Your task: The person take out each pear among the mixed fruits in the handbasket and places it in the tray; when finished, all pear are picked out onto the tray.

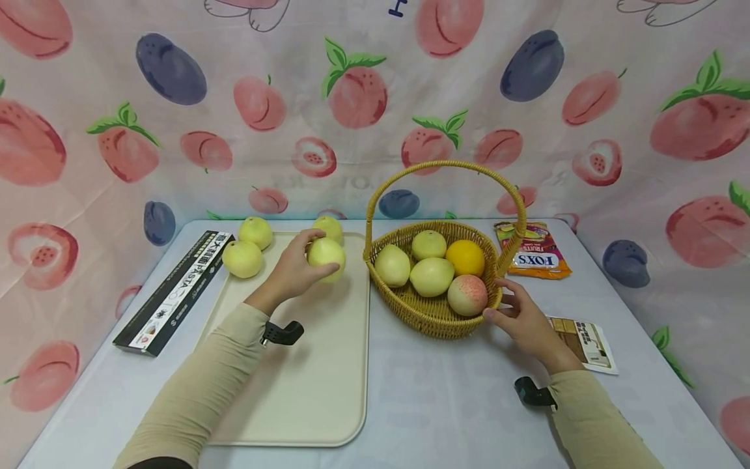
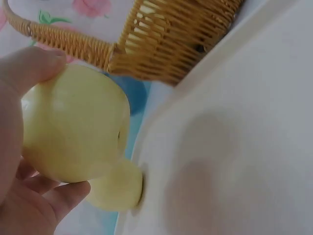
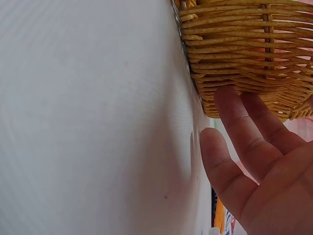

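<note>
Above the far part of the beige tray, my left hand grips a pale yellow-green, smooth round fruit, thumb on one side and fingers on the other. A similar fruit sits just behind it at the tray's far edge. Two more pale fruits lie at the tray's far left corner. My right hand touches the right end of the wicker basket, its fingers fairly straight against the outer weave. Inside the basket are several pale fruits, an orange and a peach.
The basket's tall arched handle rises over the fruit. A long black-and-white pasta box lies along the tray's left side. To the right are a red-orange FOX'S sweets bag and a brown-and-white packet. A fruit-print cloth hangs behind the table.
</note>
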A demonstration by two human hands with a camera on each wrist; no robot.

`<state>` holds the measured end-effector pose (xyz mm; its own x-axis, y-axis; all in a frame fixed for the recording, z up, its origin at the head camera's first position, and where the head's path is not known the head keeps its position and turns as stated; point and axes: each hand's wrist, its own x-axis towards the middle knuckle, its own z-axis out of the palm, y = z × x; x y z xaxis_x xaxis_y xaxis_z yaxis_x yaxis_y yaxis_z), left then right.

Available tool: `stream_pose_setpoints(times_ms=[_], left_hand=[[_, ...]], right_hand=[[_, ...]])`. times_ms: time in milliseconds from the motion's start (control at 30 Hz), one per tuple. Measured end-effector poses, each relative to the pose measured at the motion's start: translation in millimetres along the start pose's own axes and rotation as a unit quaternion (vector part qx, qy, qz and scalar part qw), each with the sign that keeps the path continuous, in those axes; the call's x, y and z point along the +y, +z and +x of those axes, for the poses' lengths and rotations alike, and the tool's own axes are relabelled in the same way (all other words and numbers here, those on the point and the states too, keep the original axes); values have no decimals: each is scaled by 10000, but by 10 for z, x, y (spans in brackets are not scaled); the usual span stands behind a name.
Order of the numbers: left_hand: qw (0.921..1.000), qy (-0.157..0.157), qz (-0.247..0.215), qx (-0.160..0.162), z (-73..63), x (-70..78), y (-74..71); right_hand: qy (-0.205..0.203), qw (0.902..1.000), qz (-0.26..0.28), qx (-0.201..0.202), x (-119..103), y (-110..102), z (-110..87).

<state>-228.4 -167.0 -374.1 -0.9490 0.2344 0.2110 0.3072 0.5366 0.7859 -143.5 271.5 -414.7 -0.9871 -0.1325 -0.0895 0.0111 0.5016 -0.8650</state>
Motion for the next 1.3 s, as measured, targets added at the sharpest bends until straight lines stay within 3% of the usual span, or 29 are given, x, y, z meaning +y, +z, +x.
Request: stream_pose_setpoints(times_ms=[233,700,1300], left_hand=[[9998,-143,136,95,24,-68,-41],[9979,-108,575,280,109,-237,-39],[9965,-445,696,162,214,-364,113]], right_hand=[[-17,10000,40,-1,-1,-1,-2],[99,9999,46,-21,-16,5,-10],[36,10000,47,-13,-20,-6,-10]])
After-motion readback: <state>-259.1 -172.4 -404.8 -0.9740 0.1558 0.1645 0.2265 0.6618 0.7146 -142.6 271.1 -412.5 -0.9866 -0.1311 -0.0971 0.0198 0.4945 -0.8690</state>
